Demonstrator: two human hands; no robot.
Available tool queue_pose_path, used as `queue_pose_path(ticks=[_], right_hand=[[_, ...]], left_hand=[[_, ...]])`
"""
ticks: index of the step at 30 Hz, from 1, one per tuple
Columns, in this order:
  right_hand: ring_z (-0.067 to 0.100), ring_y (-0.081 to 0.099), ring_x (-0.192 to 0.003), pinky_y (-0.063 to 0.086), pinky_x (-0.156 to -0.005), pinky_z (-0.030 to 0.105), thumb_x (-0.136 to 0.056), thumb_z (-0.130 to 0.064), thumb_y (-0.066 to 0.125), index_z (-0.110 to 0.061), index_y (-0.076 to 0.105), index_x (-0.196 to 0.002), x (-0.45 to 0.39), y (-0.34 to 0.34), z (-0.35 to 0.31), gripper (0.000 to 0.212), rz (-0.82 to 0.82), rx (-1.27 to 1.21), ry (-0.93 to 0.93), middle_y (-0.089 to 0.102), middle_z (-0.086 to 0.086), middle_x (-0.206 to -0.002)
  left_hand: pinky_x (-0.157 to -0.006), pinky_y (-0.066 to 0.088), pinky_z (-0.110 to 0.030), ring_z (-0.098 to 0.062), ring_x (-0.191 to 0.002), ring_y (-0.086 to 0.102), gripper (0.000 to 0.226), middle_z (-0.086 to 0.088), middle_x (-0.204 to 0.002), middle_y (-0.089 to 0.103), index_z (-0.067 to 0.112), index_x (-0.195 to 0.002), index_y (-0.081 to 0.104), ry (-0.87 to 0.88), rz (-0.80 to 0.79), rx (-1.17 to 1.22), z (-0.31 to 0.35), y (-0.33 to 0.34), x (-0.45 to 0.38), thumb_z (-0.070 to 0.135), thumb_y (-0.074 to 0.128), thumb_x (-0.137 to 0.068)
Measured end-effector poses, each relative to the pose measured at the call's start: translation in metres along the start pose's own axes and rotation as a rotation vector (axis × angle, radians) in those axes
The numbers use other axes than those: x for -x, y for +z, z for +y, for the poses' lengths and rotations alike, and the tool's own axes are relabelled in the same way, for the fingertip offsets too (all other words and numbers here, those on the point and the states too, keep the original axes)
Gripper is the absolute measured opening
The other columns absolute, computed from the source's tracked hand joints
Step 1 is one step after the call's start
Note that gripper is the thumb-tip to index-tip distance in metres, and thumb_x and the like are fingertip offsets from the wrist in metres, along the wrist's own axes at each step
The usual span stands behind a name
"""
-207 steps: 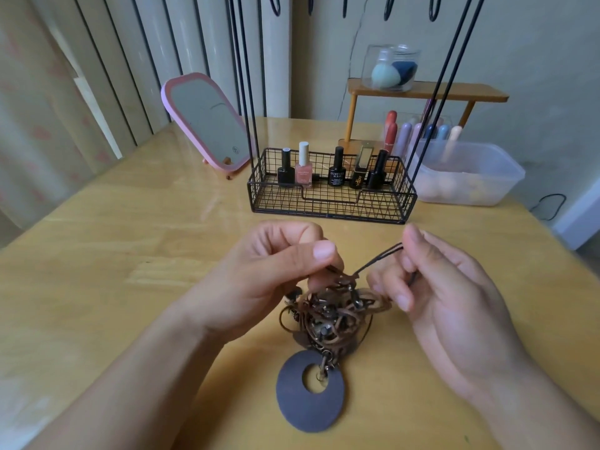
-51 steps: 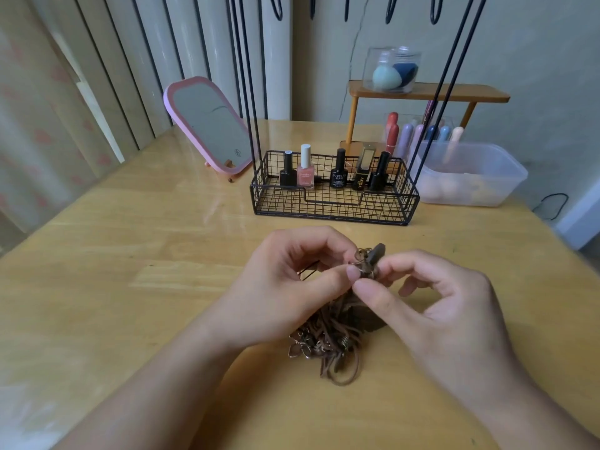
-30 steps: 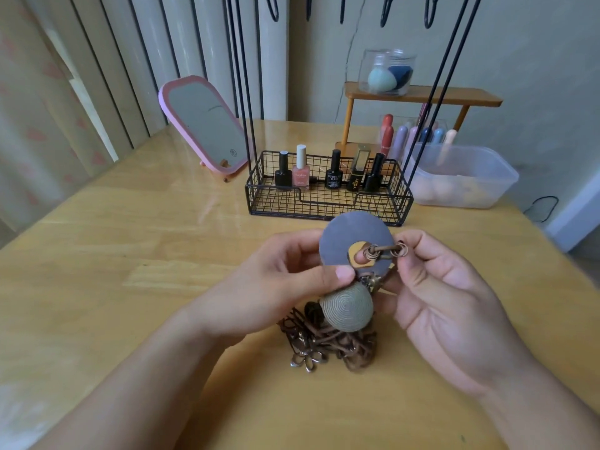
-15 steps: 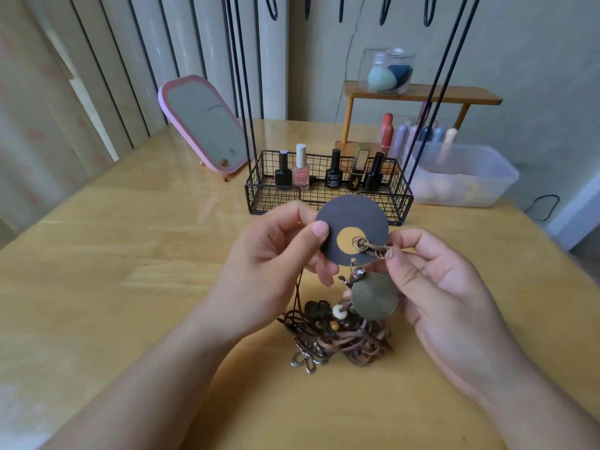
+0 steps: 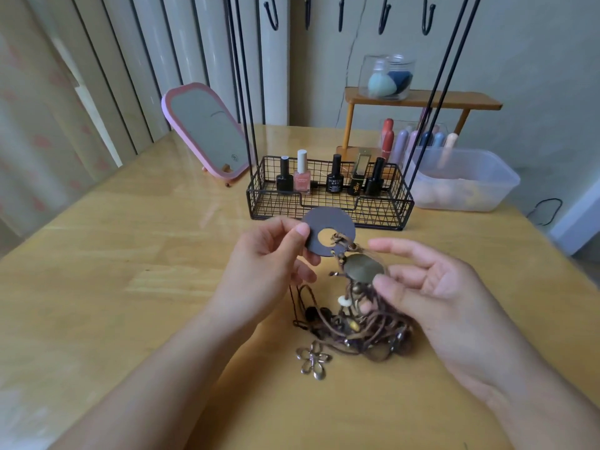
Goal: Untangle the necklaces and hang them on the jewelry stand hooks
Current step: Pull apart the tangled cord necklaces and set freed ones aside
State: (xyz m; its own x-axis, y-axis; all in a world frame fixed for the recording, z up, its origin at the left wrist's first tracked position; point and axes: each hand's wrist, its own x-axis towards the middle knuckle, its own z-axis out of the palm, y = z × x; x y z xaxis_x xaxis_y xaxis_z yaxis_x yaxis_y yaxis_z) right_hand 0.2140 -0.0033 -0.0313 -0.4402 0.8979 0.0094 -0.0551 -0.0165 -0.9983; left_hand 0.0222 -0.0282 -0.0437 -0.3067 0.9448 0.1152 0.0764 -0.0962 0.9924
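The grey ring pendant is pinched at its rim by the left hand and lifted above the table, likely so its cord can be traced out of the knot. The bronze disc pendant is steadied by the right hand; fingers are loosely spread, thumb against the disc, no firm grasp evident. The necklace tangle hangs from both pendants onto the table: brown cords, beads, a metal flower charm. The stand hooks above are bare; nothing hung yet.
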Motion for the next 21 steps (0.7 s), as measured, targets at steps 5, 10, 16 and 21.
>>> queue_pose_path(ticks=[5,10,16,21], right_hand=[[0.021,0.069,-0.069,0.059,-0.060,0.028,-0.080,-0.003,0.058,-0.016,0.067,-0.111,-0.005,-0.004,0.000,0.035,0.066,-0.245,0.084,0.072,0.008,-0.079],[0.019,0.069,-0.064,0.053,-0.045,0.025,-0.073,-0.005,0.059,-0.017,0.065,-0.111,-0.007,-0.005,-0.001,0.041,0.116,-0.478,0.141,0.073,0.016,-0.094],[0.017,0.070,-0.070,0.057,-0.053,0.025,-0.077,-0.007,0.058,-0.017,0.061,-0.116,-0.009,-0.014,-0.009,0.041,0.130,-0.554,0.087,0.074,0.010,-0.095],[0.017,0.071,-0.078,0.058,-0.063,0.030,-0.068,-0.007,0.069,-0.013,0.066,-0.105,-0.010,-0.020,-0.005,0.038,0.237,-0.265,0.076,0.072,0.007,-0.103]], left_hand=[[-0.066,0.052,-0.033,-0.010,-0.068,0.063,0.034,0.008,-0.071,0.068,0.026,-0.076,0.061,0.231,-0.057,-0.685,-0.013,-0.004,0.004,0.053,0.050,-0.094],[-0.069,0.050,-0.031,-0.020,-0.078,0.062,0.041,-0.001,-0.085,0.069,0.024,-0.093,0.066,0.215,-0.425,-0.322,-0.004,0.003,0.016,0.062,0.056,-0.081],[-0.055,0.042,-0.028,-0.019,-0.056,0.049,0.021,-0.008,-0.062,0.055,0.014,-0.080,0.065,0.081,-0.491,0.011,-0.006,0.012,0.015,0.026,0.056,-0.094],[-0.041,0.028,-0.021,-0.014,-0.035,0.034,0.043,-0.002,-0.046,0.045,0.011,-0.061,0.062,-0.054,-0.320,0.042,0.005,-0.001,0.007,0.038,0.052,-0.094]])
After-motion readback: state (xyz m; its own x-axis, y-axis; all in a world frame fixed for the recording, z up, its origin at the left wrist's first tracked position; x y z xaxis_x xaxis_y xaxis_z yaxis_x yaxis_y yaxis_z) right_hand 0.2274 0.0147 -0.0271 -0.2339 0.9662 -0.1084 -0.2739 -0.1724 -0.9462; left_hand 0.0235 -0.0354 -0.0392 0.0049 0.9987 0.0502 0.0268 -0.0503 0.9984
